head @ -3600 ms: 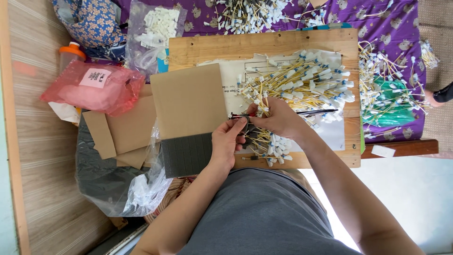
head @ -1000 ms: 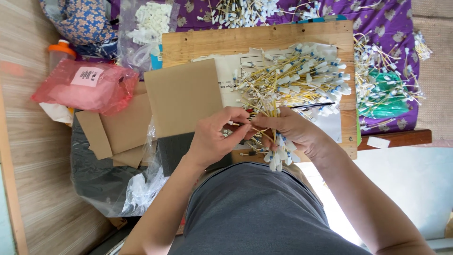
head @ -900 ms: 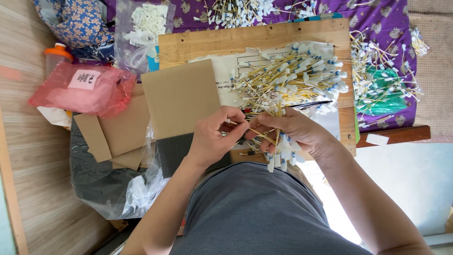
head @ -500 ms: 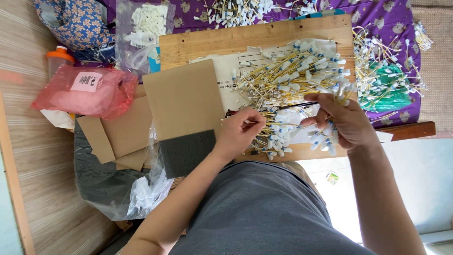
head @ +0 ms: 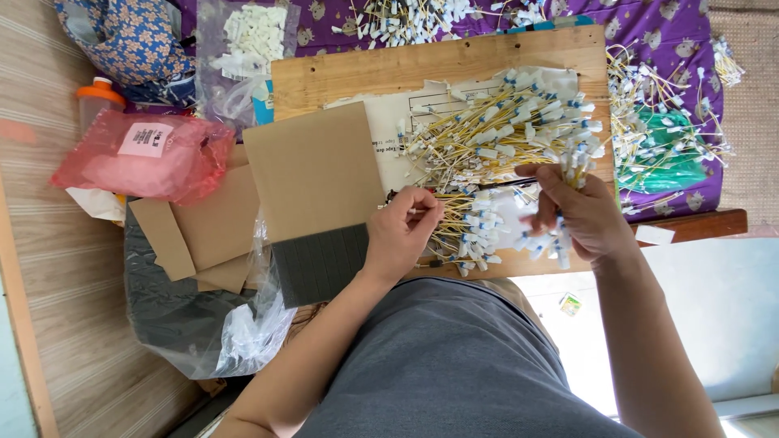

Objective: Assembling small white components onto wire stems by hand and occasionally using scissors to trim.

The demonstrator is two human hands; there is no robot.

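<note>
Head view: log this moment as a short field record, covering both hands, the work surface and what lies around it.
left hand: pinched shut on a thin wire end
right hand: gripping a bundle of yellow wires with white connectors
work surface: wooden board
on board: loose pile of wires, printed paper sheet, cardboard sheet
beside board: pink plastic bag, clear bag of white parts

We observe the left hand (head: pixel 403 235) pinching one thin yellow wire (head: pixel 442 212); the right hand (head: pixel 580 215) grips a bundle of white-tipped yellow wires (head: pixel 560 203) above the wooden board (head: pixel 365 73).
</note>
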